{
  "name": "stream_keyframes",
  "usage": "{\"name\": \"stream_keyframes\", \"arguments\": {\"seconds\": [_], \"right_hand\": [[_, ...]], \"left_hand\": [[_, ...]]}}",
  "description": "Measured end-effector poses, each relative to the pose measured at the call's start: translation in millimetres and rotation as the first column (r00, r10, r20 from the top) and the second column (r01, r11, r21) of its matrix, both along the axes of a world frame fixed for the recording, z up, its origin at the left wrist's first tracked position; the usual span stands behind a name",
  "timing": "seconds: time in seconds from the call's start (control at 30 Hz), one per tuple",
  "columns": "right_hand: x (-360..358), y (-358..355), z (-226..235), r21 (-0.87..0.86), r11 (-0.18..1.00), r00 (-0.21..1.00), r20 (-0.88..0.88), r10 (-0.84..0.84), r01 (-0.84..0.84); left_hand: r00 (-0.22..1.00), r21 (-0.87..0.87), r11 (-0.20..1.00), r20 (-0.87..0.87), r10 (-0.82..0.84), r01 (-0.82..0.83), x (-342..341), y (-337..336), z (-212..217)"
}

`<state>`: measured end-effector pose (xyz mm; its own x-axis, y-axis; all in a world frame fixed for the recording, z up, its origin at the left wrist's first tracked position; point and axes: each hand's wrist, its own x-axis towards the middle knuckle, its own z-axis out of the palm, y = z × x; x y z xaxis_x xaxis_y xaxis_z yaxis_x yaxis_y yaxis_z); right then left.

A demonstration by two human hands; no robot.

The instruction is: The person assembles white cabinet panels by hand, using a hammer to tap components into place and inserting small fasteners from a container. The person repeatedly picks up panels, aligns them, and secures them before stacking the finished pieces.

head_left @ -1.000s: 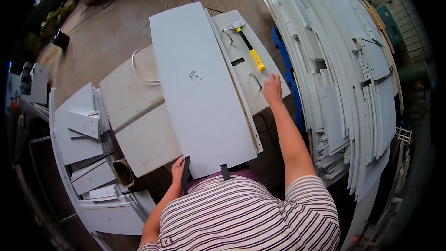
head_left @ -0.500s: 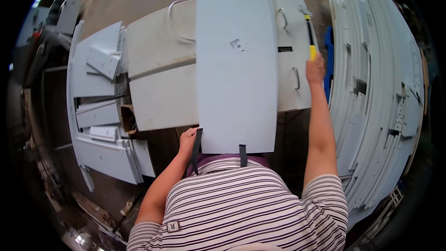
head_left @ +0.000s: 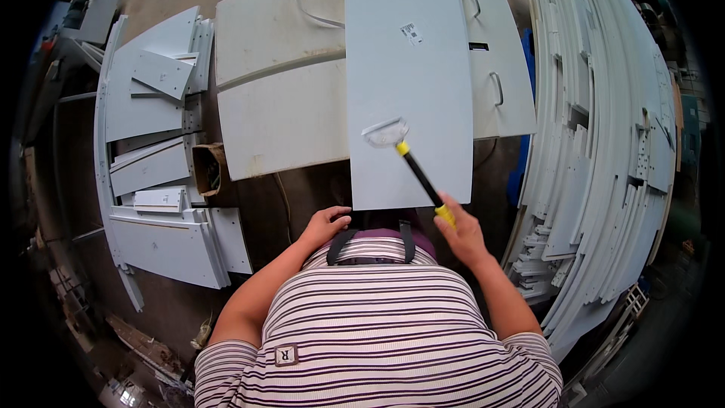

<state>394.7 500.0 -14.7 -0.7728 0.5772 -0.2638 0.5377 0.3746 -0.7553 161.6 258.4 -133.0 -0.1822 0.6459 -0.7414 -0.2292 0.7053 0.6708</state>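
Note:
My right hand (head_left: 462,230) is closed round the yellow-and-black handle of a hammer (head_left: 423,174). Its pale head is smeared by motion and shows over the near part of a long white panel (head_left: 411,91). A small printed label (head_left: 411,34) is stuck on the panel's far half. At the panel's near left corner is my left hand (head_left: 326,227), fingers loosely bent and a little apart, with nothing visible in them. Whether its fingertips touch the panel edge I cannot tell. Under the panel, crossing it, lie cream-coloured boards (head_left: 283,106) with metal handles (head_left: 495,89) on the right.
On the left, white cut boards (head_left: 151,94) lie in a loose stack beside a small brown open box (head_left: 209,170). Long white panels (head_left: 604,143) are piled on the right, next to something blue (head_left: 519,174). A pale looped strip (head_left: 302,7) lies on the cream boards.
My right hand has swung the hammer from the far right inward and nearer, over the panel. My left hand has shifted slightly right. The whole view has also shifted.

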Motion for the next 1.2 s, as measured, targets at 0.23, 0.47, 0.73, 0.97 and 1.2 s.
{"name": "stream_keyframes", "arguments": {"seconds": [0.23,0.47,0.73,0.97,1.2], "right_hand": [[41,-72,9,-0.654,0.704,0.960,0.230,-0.162,0.275],[26,-79,36,-0.349,0.936,0.968,0.221,0.118,-0.034],[40,-98,11,-0.144,0.968,0.939,0.251,0.236,-0.205],[31,-114,1,0.163,0.926,0.883,0.394,0.257,-0.342],[10,-113,-3,0.213,0.918,0.883,0.411,0.227,-0.335]], "left_hand": [[0.908,-0.098,0.930,0.204,0.367,-0.354,-15,-65,-20],[0.929,-0.118,0.937,0.139,0.344,-0.329,-21,-98,-54],[0.928,-0.108,0.934,0.124,0.351,-0.339,-21,-110,-60],[0.942,-0.096,0.949,0.126,0.310,-0.299,-16,-120,-80],[0.944,-0.106,0.950,0.125,0.305,-0.293,-13,-106,-69]]}}
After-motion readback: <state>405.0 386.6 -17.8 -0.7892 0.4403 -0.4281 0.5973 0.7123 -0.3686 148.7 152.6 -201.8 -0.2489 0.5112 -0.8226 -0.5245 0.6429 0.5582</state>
